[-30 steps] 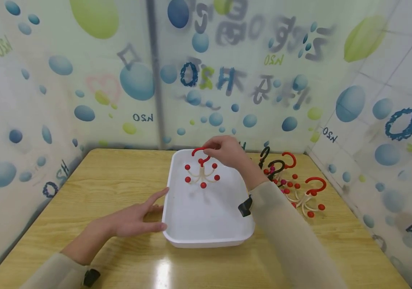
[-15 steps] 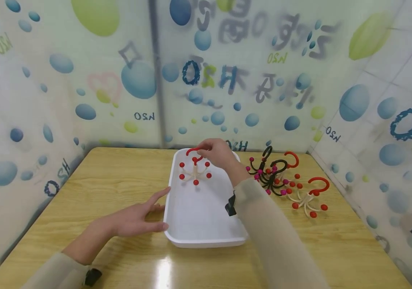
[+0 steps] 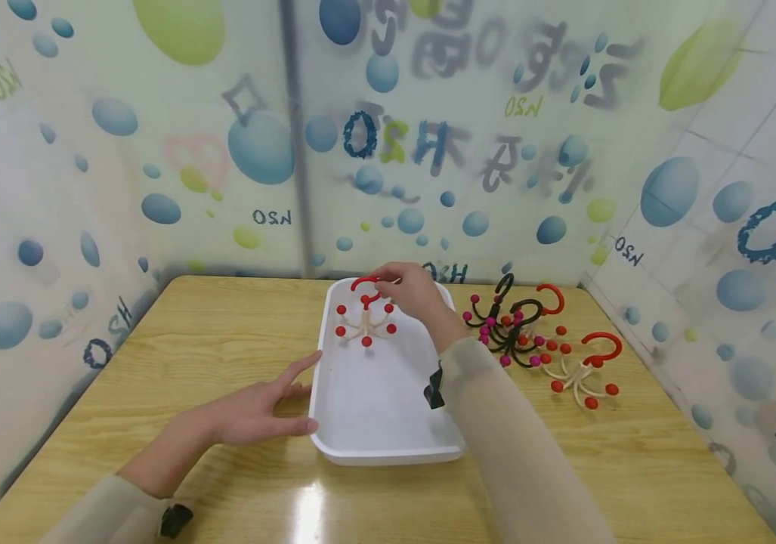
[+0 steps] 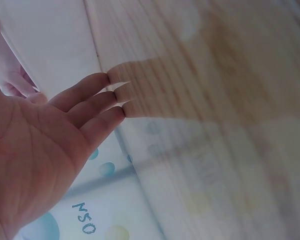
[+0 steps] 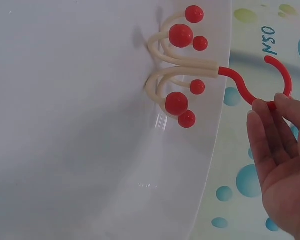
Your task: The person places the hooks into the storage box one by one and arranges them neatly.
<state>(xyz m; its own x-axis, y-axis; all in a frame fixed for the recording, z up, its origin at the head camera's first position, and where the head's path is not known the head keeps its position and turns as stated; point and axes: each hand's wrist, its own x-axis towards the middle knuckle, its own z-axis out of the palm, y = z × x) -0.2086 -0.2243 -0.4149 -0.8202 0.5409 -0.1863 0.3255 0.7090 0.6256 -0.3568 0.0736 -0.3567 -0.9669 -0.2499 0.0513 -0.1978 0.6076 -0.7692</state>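
Note:
My right hand (image 3: pixel 409 289) pinches the red hook of a cream multi-arm hanger (image 3: pixel 366 323) between thumb and fingertips. Red balls cap the hanger's curved arms, and it stands upright in the far left part of a white tray (image 3: pixel 388 455). In the right wrist view the hanger (image 5: pixel 197 69) has its arms right at the tray floor, the hook rising above the rim. My left hand (image 3: pixel 251 412) is at the tray's left side, fingers spread, with thumb and index finger touching the wall. Its straight fingers (image 4: pixel 97 105) reach down to the wooden table in the left wrist view.
Right of the tray lie two black hangers (image 3: pixel 511 340) with magenta balls, tangled together. Behind and beside them are cream hangers with red hooks, one nearer the front (image 3: pixel 576 378). A patterned curtain (image 3: pixel 224 227) encloses the wooden table (image 3: pixel 238 317) at the back and sides.
My right hand has moved left with the hanger, from the tray's far middle to its far left, and lowered it slightly. The left hand stays at the tray's side.

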